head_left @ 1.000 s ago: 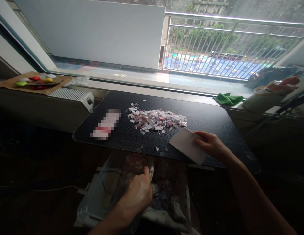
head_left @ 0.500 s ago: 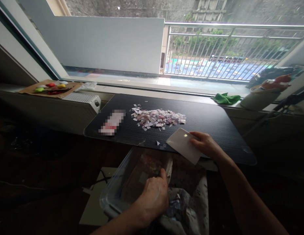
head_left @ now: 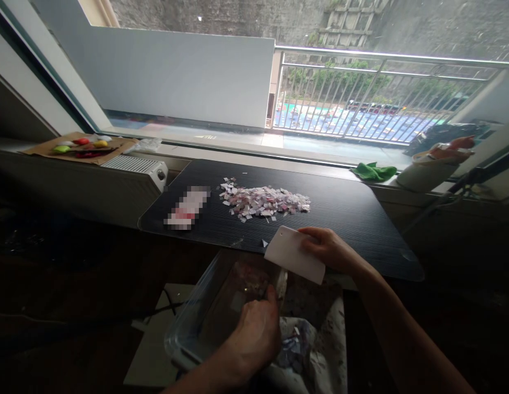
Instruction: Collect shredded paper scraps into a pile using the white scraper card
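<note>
My right hand (head_left: pixel 330 246) grips a white flat card (head_left: pixel 295 254) with a small hole near one corner, tilted at the front edge of the black table (head_left: pixel 344 202). Beyond it lies a pile of small cut paper pieces (head_left: pixel 264 201), pale with pink and red tints. One loose paper piece (head_left: pixel 264 243) rests just left of the card. Below the table edge, my left hand (head_left: pixel 258 323) is closed around the near right rim of a clear plastic bin (head_left: pixel 192 306); its fingertips are mostly hidden.
A pixelated pale and red item (head_left: pixel 187 208) lies on the table's left. Under my hands, a bag-lined container (head_left: pixel 336 339) holds scraps. A green cloth (head_left: pixel 374 172) and a pot (head_left: pixel 426 169) stand by the window. A cardboard sheet (head_left: pixel 41 145) with coloured lumps and a radiator (head_left: pixel 135 169) are left.
My right hand has moved the card left and slightly down toward the table's front edge, beside the loose piece. My left hand stays at the bin. The view has shifted slightly.
</note>
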Available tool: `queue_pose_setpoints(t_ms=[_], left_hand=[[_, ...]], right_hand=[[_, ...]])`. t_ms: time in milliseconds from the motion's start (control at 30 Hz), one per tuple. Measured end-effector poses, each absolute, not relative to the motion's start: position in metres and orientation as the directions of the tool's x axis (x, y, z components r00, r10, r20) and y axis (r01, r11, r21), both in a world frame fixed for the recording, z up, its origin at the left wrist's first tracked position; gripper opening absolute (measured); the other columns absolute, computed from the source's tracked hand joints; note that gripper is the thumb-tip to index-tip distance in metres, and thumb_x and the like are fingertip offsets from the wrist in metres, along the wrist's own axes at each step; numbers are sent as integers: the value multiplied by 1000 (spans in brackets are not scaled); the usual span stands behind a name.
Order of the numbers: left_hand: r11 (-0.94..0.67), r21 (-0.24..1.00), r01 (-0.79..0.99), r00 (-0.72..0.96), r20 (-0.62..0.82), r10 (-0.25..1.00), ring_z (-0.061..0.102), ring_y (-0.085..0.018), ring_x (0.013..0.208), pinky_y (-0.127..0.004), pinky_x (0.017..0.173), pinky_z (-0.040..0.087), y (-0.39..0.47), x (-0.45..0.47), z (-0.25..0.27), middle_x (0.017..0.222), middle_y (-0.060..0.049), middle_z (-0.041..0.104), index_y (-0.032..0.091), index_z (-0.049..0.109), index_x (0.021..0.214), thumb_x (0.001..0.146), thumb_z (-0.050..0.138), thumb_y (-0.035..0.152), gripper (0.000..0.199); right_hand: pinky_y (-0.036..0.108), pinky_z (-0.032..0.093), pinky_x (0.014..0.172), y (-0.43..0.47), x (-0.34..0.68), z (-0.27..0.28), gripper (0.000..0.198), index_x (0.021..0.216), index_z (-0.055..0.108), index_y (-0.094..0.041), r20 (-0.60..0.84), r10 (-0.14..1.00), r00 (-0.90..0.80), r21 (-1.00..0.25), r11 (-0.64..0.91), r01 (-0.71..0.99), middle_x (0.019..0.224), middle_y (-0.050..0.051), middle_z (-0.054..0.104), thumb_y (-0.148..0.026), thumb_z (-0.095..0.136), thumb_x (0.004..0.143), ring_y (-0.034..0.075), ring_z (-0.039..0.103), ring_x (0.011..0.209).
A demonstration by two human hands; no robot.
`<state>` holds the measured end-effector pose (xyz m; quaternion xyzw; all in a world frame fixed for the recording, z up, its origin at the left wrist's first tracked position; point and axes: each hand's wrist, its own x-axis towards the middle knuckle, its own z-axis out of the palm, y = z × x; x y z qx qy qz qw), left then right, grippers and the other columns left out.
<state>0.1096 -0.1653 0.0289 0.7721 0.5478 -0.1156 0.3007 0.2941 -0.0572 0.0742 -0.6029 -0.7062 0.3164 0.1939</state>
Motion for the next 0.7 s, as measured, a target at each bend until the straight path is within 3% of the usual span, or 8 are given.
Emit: queue_pose_setpoints(t_ms=[167,300,400,533,700], left_hand=[[-174,307,936,318,-523,791,61,-30,88,-38,74,45,-165,97,34,90,-20,65,1,23,135,73,39,13,66],[-130,272,954,258,-516,817,58,-29,92,-38,76,43,-167,77,33,96,-18,62,2,21,136,77,34,17,62],[-44,242,969,166,-511,843,57,-26,93,-34,77,41,-164,58,33,93,-14,62,5,26,133,78,34,18,57],[65,257,964,78,-511,856,58,-22,87,-30,73,39,-155,36,34,90,-9,62,10,33,124,78,32,17,47],[114,269,956,46,-523,851,58,-20,85,-28,70,38,-143,27,35,88,-6,62,14,38,115,77,33,18,38]], right_hand=[[27,45,61,-33,295,84,42,112,61,-19,95,995,9,-551,45,833,88,7,68,-30,48,73,19,61,72],[29,45,66,-13,294,84,42,113,60,-20,161,987,-16,-458,89,884,85,7,68,-28,45,75,20,61,74],[27,45,64,-8,290,78,41,113,60,-20,136,990,-43,-480,103,871,88,7,68,-28,45,75,19,61,75],[24,45,57,-5,290,71,39,108,63,-19,21,992,-124,-602,111,791,86,5,68,-27,48,73,16,60,68],[25,45,57,7,290,69,38,107,63,-19,67,995,-78,-602,102,792,86,6,68,-26,49,72,18,60,71]])
